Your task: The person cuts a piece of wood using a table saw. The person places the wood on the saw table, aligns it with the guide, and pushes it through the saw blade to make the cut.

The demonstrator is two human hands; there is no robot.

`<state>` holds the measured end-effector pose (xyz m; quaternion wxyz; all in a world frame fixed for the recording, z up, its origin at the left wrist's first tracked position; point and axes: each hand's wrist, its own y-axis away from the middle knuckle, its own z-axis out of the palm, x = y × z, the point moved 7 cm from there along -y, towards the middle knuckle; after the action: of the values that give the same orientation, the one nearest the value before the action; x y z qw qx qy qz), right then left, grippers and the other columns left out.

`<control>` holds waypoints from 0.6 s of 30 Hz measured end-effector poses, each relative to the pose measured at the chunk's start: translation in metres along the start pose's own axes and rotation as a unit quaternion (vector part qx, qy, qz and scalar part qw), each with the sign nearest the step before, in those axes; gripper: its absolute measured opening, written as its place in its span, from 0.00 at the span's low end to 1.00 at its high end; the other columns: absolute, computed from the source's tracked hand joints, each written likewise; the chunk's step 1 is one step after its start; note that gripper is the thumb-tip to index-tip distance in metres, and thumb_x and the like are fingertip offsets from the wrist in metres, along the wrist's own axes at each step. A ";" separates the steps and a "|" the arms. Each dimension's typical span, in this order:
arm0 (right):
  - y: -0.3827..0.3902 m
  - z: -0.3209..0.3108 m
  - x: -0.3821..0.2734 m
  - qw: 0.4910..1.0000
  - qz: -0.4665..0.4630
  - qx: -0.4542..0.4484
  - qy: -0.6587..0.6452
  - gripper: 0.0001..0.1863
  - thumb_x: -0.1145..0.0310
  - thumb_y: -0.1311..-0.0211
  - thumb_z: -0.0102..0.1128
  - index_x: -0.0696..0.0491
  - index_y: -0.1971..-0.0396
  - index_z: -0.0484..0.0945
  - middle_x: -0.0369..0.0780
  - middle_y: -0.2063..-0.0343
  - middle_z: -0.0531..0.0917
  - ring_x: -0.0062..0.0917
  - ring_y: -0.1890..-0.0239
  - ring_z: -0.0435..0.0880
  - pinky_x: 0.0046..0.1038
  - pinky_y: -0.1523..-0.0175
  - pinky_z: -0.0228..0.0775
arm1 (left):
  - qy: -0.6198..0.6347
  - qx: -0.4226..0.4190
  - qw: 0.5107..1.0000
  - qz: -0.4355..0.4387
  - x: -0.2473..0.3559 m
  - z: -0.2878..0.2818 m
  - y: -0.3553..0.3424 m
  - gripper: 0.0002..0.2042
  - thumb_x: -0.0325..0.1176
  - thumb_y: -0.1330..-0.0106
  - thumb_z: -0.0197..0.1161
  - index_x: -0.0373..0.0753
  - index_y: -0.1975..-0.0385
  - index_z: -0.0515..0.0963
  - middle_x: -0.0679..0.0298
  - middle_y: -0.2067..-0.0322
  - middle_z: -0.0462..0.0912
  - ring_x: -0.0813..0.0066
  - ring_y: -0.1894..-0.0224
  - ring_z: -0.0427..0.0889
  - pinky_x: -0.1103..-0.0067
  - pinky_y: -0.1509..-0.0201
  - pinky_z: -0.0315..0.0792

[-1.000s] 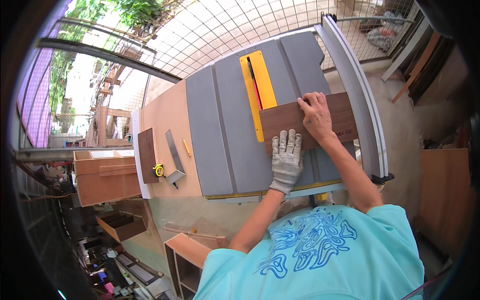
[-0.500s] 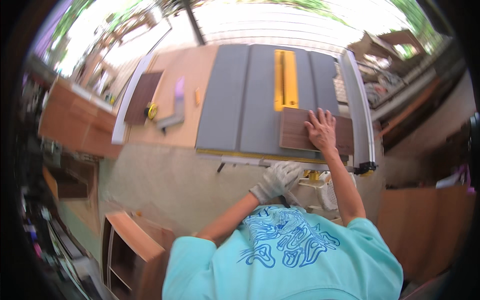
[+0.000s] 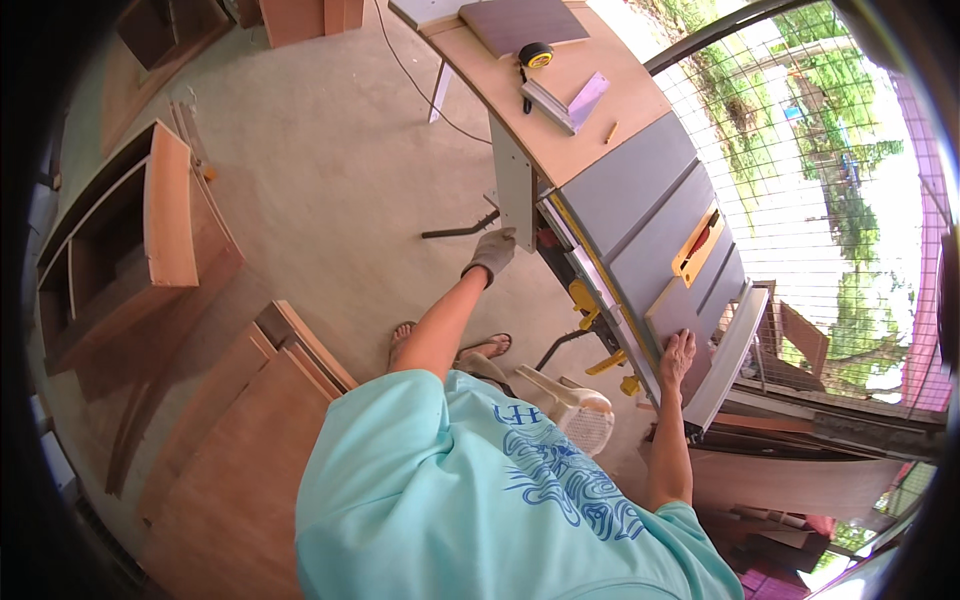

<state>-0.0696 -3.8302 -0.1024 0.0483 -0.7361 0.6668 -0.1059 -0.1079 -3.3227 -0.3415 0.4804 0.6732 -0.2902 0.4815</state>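
Observation:
My bare right hand [image 3: 679, 352] lies on the near end of a short brown board [image 3: 670, 312], fingers extended over it. The board rests flat on the grey table saw top [image 3: 630, 190], at the near end of the yellow insert plate [image 3: 690, 266]. Beside its near end runs the pale rip fence [image 3: 728, 362]. My left hand [image 3: 490, 254], in a grey work glove, is low in front of the saw, next to a pale upright panel [image 3: 513, 185]. Its fingers are curled closed; what they hold, if anything, is hidden.
On the wooden side table [image 3: 560, 165] lie a dark board [image 3: 520, 25], a tape measure [image 3: 537, 56], a try square [image 3: 562, 108] and a pencil [image 3: 610, 132]. A white plastic chair [image 3: 575, 410] stands by my legs. Wooden cabinets [image 3: 170, 205] and panels [image 3: 240, 450] are at left.
My view has swung left, so the saw now appears at the right. My left hand has moved from near my waist out toward the pale panel. My right hand stays on the board.

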 end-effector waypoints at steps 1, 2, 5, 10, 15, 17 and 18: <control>-0.001 0.001 0.007 0.999 -0.004 -0.029 -0.014 0.31 0.50 0.17 0.41 0.57 0.27 0.68 0.53 0.26 0.65 0.48 0.24 0.61 0.43 0.22 0.53 | 0.011 -0.014 1.000 0.004 0.003 0.017 -0.001 0.21 0.36 0.34 0.54 0.43 0.43 0.82 0.47 0.52 0.87 0.49 0.48 0.85 0.62 0.44 0.78; -0.004 0.002 0.013 0.998 -0.012 -0.055 -0.028 0.31 0.51 0.17 0.41 0.58 0.27 0.67 0.53 0.26 0.65 0.49 0.24 0.61 0.44 0.22 0.52 | 0.026 -0.018 1.000 -0.001 0.007 0.030 -0.005 0.21 0.36 0.34 0.54 0.43 0.43 0.82 0.47 0.52 0.87 0.49 0.48 0.85 0.62 0.44 0.78; -0.017 0.015 0.007 0.985 -0.109 -0.128 0.027 0.28 0.54 0.18 0.43 0.56 0.28 0.68 0.55 0.26 0.63 0.51 0.23 0.58 0.45 0.20 0.50 | 0.044 -0.034 0.998 0.001 0.001 0.044 -0.008 0.21 0.31 0.34 0.55 0.46 0.40 0.81 0.52 0.53 0.89 0.53 0.48 0.87 0.65 0.46 0.79; 0.019 0.027 0.049 0.962 0.190 -0.182 -0.074 0.47 0.31 0.27 0.48 0.49 0.20 0.56 0.57 0.21 0.51 0.55 0.21 0.50 0.48 0.19 0.44 | 0.168 0.069 0.978 0.107 0.032 0.087 0.003 0.21 0.21 0.35 0.57 0.43 0.43 0.81 0.61 0.50 0.87 0.64 0.49 0.84 0.74 0.41 0.76; 0.018 0.031 0.037 0.968 0.170 -0.172 -0.070 0.51 0.25 0.31 0.46 0.43 0.18 0.51 0.57 0.20 0.48 0.56 0.20 0.46 0.51 0.19 0.43 | 0.291 -0.023 0.949 0.118 0.020 0.104 -0.025 0.21 0.29 0.34 0.66 0.38 0.40 0.79 0.62 0.47 0.84 0.68 0.45 0.81 0.72 0.35 0.72; 0.005 0.022 0.011 0.969 0.172 -0.166 -0.067 0.51 0.25 0.32 0.46 0.42 0.18 0.51 0.56 0.20 0.48 0.56 0.20 0.46 0.50 0.19 0.43 | 0.269 -0.087 0.947 0.153 0.007 0.098 -0.026 0.22 0.33 0.32 0.65 0.37 0.38 0.76 0.67 0.49 0.82 0.74 0.46 0.80 0.71 0.43 0.76; 0.033 0.018 0.048 0.962 0.198 -0.188 -0.022 0.51 0.25 0.33 0.46 0.42 0.18 0.51 0.56 0.20 0.48 0.55 0.20 0.46 0.49 0.19 0.44 | 0.380 -0.113 0.917 0.033 0.011 0.143 0.002 0.20 0.27 0.34 0.66 0.36 0.41 0.78 0.66 0.49 0.83 0.74 0.48 0.80 0.73 0.41 0.74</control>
<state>-0.0937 -3.8824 -0.1227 -0.0564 -0.5872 0.8059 0.0499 -0.0524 -3.4554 -0.3409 0.6109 0.3706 -0.1603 0.6810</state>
